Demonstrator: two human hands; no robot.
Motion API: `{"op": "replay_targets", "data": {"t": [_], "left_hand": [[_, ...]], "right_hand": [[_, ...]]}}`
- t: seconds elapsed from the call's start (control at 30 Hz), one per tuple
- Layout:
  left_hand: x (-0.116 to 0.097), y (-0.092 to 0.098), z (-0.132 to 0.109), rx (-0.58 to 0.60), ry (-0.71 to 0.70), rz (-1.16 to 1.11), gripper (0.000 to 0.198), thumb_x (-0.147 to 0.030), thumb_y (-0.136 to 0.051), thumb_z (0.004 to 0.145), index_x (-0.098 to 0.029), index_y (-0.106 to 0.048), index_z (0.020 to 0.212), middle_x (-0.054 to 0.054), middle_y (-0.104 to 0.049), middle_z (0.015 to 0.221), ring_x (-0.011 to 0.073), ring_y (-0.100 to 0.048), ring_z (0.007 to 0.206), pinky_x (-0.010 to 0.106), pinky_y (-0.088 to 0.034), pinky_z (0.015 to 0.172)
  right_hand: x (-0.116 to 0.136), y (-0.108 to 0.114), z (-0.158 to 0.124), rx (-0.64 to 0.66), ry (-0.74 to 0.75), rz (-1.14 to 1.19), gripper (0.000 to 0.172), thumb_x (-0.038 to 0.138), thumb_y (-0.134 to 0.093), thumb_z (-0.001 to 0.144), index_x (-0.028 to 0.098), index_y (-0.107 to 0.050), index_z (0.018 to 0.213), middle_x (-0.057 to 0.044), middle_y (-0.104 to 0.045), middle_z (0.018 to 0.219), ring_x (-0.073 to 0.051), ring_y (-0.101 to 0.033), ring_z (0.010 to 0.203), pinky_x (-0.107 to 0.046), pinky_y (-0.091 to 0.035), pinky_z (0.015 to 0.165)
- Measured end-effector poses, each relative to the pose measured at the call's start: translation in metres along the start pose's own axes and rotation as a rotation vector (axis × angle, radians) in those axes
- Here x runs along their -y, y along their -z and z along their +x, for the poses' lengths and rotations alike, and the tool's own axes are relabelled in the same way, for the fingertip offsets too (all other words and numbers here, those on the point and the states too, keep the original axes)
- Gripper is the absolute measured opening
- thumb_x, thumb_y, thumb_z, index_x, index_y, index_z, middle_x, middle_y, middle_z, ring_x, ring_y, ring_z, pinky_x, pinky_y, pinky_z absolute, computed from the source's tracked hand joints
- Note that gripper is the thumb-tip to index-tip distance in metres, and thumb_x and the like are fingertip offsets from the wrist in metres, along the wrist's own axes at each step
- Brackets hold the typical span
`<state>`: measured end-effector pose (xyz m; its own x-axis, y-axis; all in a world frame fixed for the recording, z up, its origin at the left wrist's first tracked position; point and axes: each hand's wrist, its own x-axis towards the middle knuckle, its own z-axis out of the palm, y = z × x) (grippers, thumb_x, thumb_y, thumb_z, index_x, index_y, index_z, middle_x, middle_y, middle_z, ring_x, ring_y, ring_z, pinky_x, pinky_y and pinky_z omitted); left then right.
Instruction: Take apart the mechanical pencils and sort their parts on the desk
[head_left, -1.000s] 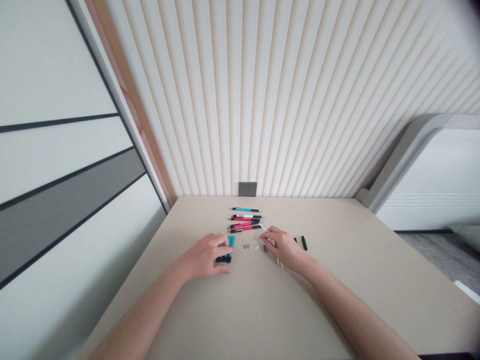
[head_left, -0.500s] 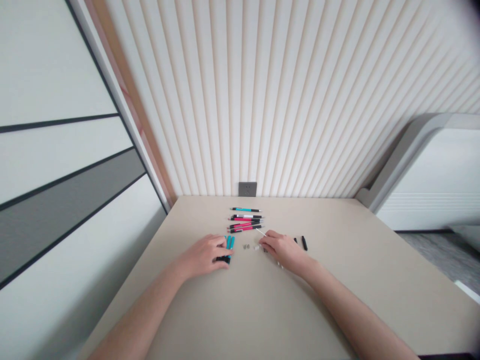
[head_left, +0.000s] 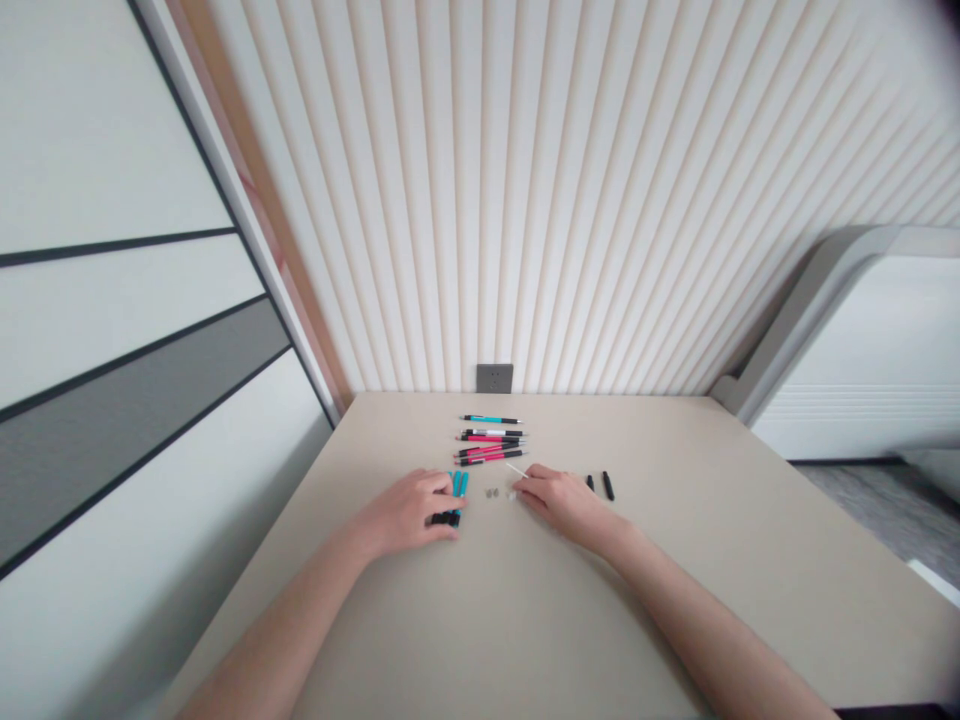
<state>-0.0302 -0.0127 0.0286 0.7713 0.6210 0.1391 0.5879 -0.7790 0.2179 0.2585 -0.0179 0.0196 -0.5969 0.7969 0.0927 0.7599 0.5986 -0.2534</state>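
My left hand (head_left: pixel 412 512) lies on the table with thumb and index finger apart, touching or nearly touching a row of turquoise pen barrels (head_left: pixel 461 485) with black parts (head_left: pixel 447 519) at their near ends. Its other fingers partly cover the row. My right hand (head_left: pixel 559 495) is closed in a pinch on a thin white tube (head_left: pixel 516 469), which sticks out up and to the left. Small clear pieces (head_left: pixel 511 495) lie by its fingertips, and small metallic pieces (head_left: pixel 491 493) sit between the two hands.
Beyond the hands lie a turquoise pen (head_left: pixel 491 419), a white-and-black pen (head_left: pixel 495 433) and several pink-and-black pens (head_left: pixel 491 456). Two black pen parts (head_left: pixel 608 486) are right of my right hand. A dark socket (head_left: pixel 495 378) is on the ribbed wall behind the table (head_left: pixel 465 620).
My right hand has shifted slightly left with the white tube, whose tip is now a little lower and nearer the pink pens. My left hand has stayed in place.
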Motion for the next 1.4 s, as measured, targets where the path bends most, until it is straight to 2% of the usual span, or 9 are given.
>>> {"op": "replay_targets", "data": {"t": [0.3,0.43,0.5,0.57,0.67,0.77,0.97,1.13,1.4], "left_hand": [[0.002,-0.003,0.000,-0.008,-0.020,0.034,0.038,-0.046,-0.066,0.083,-0.024,-0.067,0.114,0.005,-0.064,0.096,0.0221,-0.061,0.091,0.033,-0.048,0.082],[-0.004,-0.009,0.004,-0.180,-0.016,0.049,0.036,-0.036,-0.063,0.088,-0.024,-0.061,0.122,0.007,-0.064,0.101,0.0222,-0.061,0.095,0.034,-0.049,0.085],[-0.011,-0.012,0.008,-0.295,-0.015,0.041,0.036,-0.029,-0.056,0.093,-0.023,-0.055,0.129,0.008,-0.063,0.108,0.0215,-0.060,0.100,0.035,-0.049,0.088],[-0.019,-0.014,0.012,-0.348,-0.041,0.026,0.037,-0.026,-0.051,0.096,-0.021,-0.051,0.132,0.010,-0.062,0.112,0.0205,-0.059,0.103,0.035,-0.048,0.090],[-0.029,-0.015,0.017,-0.348,-0.115,0.049,0.023,-0.022,-0.047,0.097,-0.019,-0.062,0.114,0.007,-0.066,0.095,0.0181,-0.061,0.088,0.032,-0.048,0.081],[-0.031,-0.014,0.019,-0.300,-0.160,0.093,0.023,-0.019,-0.045,0.098,-0.018,-0.067,0.093,0.004,-0.066,0.078,0.0159,-0.059,0.075,0.030,-0.046,0.073],[-0.020,-0.011,0.016,-0.339,-0.062,0.106,0.024,-0.023,-0.044,0.099,-0.018,-0.067,0.096,0.005,-0.067,0.083,0.0164,-0.059,0.078,0.030,-0.045,0.074],[-0.014,-0.009,0.013,-0.418,0.017,0.065,0.022,-0.024,-0.046,0.098,-0.017,-0.066,0.097,0.006,-0.067,0.086,0.0167,-0.060,0.080,0.029,-0.047,0.074],[-0.013,-0.008,0.012,-0.482,0.089,0.006,0.019,-0.024,-0.048,0.096,-0.018,-0.066,0.093,0.005,-0.068,0.084,0.0163,-0.062,0.080,0.029,-0.048,0.076]], "right_hand": [[-0.002,0.001,-0.002,-0.049,-0.018,0.018,0.026,0.028,-0.043,0.099,0.024,-0.065,0.113,-0.005,-0.064,0.098,-0.016,-0.065,0.085,-0.023,-0.045,0.075],[0.005,0.006,-0.006,-0.110,0.052,-0.044,0.026,0.028,-0.040,0.100,0.023,-0.064,0.110,-0.004,-0.063,0.095,-0.014,-0.063,0.078,-0.022,-0.044,0.069],[0.011,0.004,-0.008,-0.127,0.131,-0.093,0.026,0.027,-0.039,0.101,0.022,-0.064,0.107,-0.003,-0.062,0.092,-0.012,-0.061,0.072,-0.021,-0.042,0.063],[0.018,-0.001,-0.009,-0.132,0.219,-0.132,0.025,0.024,-0.038,0.101,0.021,-0.064,0.103,-0.003,-0.061,0.089,-0.009,-0.058,0.066,-0.019,-0.039,0.058],[0.025,-0.010,-0.008,-0.131,0.309,-0.148,0.025,0.020,-0.038,0.100,0.021,-0.062,0.101,-0.002,-0.061,0.087,-0.009,-0.056,0.065,-0.018,-0.037,0.055],[0.028,-0.012,-0.009,-0.114,0.333,-0.092,0.026,0.019,-0.037,0.100,0.023,-0.060,0.112,-0.003,-0.063,0.092,-0.010,-0.059,0.071,-0.018,-0.040,0.058],[0.019,-0.001,-0.012,-0.104,0.214,0.057,0.038,0.023,-0.035,0.100,0.025,-0.046,0.137,-0.007,-0.066,0.104,-0.014,-0.065,0.082,-0.021,-0.047,0.071],[0.002,0.002,-0.014,-0.141,0.109,0.150,0.037,0.033,-0.034,0.102,0.020,-0.058,0.127,-0.009,-0.069,0.099,-0.017,-0.066,0.087,-0.025,-0.048,0.078],[-0.009,0.004,-0.010,-0.182,-0.050,0.411,0.037,0.036,-0.038,0.099,0.020,-0.068,0.113,-0.005,-0.073,0.090,-0.018,-0.066,0.085,-0.027,-0.047,0.080]]}}
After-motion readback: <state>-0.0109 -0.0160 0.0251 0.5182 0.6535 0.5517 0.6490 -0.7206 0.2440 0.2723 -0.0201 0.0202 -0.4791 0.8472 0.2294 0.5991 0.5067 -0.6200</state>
